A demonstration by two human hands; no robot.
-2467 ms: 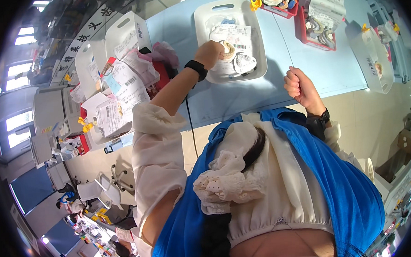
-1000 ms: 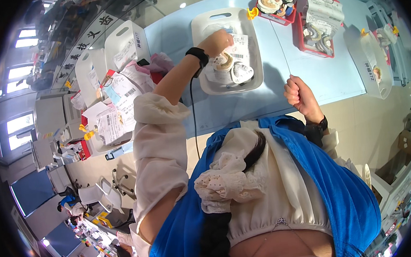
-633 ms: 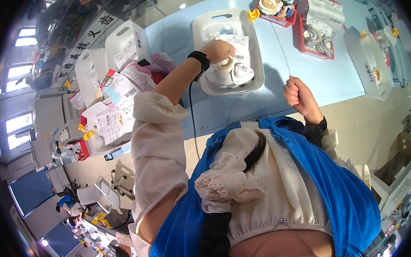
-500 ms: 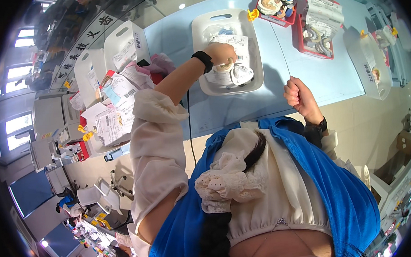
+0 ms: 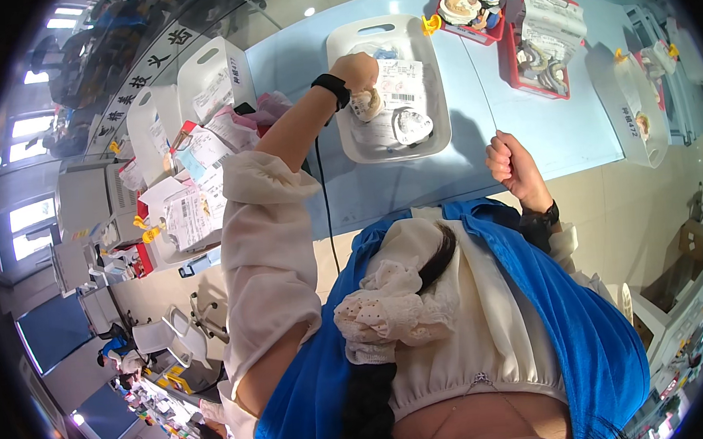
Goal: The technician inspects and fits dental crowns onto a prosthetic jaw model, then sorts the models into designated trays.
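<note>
A white plastic tray [image 5: 446, 133] with a slotted handle stands on the blue table in front of me. My left hand [image 5: 356, 73] reaches into its left side, fingers closed on a cream plaster dental model [image 5: 367, 106]. To the right of that model lies a white plaster dental model [image 5: 412, 126]. A printed paper slip with a barcode [image 5: 402, 84] is beneath and between them, and a clear plastic bag [image 5: 387, 53] rests at the tray's far end. My right hand [image 5: 510, 161] hovers over the table's near edge, fingers closed; whatever it pinches is too thin to make out.
Two red bins [image 5: 538, 86] with papers and dental models stand at the far right of the table [image 5: 540, 139]. A white tray [image 5: 633, 114] sits at the right edge. White trays [image 5: 212, 67] and paper slips [image 5: 203, 168] crowd the left, near a black cable [image 5: 323, 197].
My left hand has shifted left and slightly away inside the tray, carrying the cream dental model with it and uncovering more of the slip. My right hand stays in place.
</note>
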